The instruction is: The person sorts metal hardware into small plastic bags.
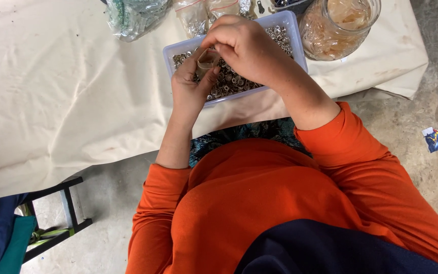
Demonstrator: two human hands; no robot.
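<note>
Just then, in the upper middle of the frame, my left hand (pixel 191 83) was curled around a small clear bag (pixel 207 60), thumb on one side and fingers behind it, holding it upright over the tray. My right hand (pixel 244 45) arched above it with the fingertips (pixel 218 48) pinched together at the bag's mouth; whether they gripped one of the small pieces I could not tell. Both hands hovered over a shallow pale-blue plastic tray (pixel 290 28) filled with small metal rings (pixel 234 81), silver and brassy, which sat on the cream cloth (pixel 67 96) covering the counter. To the tray's right, at the top edge, stood a clear glass jar (pixel 338 28) of amber-coloured stuff. Crumpled clear plastic bags (pixel 135 18) lay at the upper left of the tray. My orange sleeves (pixel 356 147) filled the lower frame.
</note>
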